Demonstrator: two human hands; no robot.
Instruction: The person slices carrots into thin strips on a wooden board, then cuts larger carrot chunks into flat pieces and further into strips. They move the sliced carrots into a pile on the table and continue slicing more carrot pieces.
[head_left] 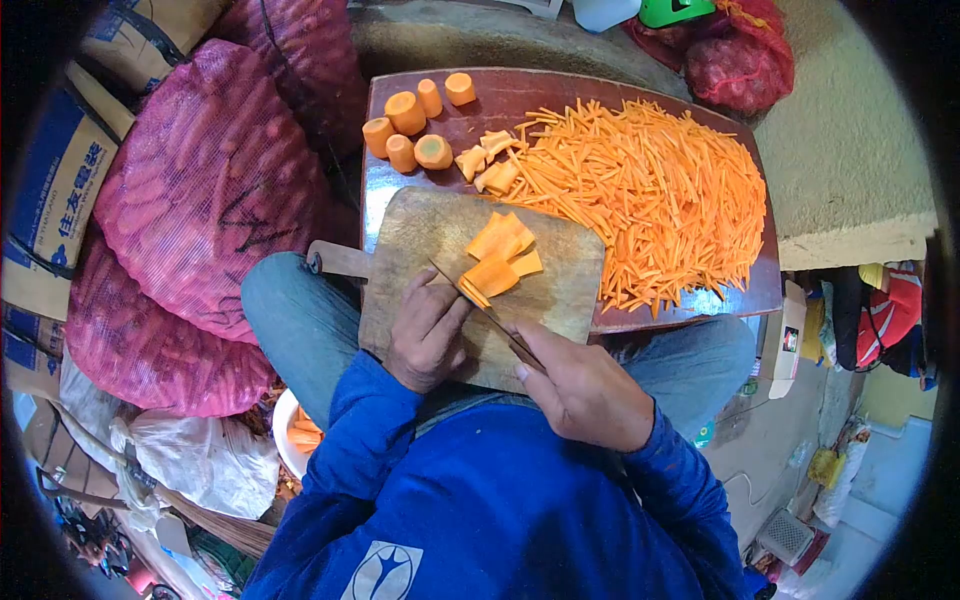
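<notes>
The handle's hidden: my right hand (590, 392) is clenched round the knife (512, 338), blade slanting far-left across the board (400, 235). Carrot slices (490, 275) lie right of it. My left hand (428, 335) curls left of the blade; whether it's grasping anything, I can't tell.

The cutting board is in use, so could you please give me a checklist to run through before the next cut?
1. Knife gripped in the right hand: ok.
2. Carrot slices on the cutting board: ok.
3. Left hand well away from the blade: not ok, its fingers are close beside it.
4. Board firmly supported: cannot tell, its underside is hidden.
5. Carrot sticks heaped off the board: ok.
6. Blade sharp: cannot tell.
</notes>
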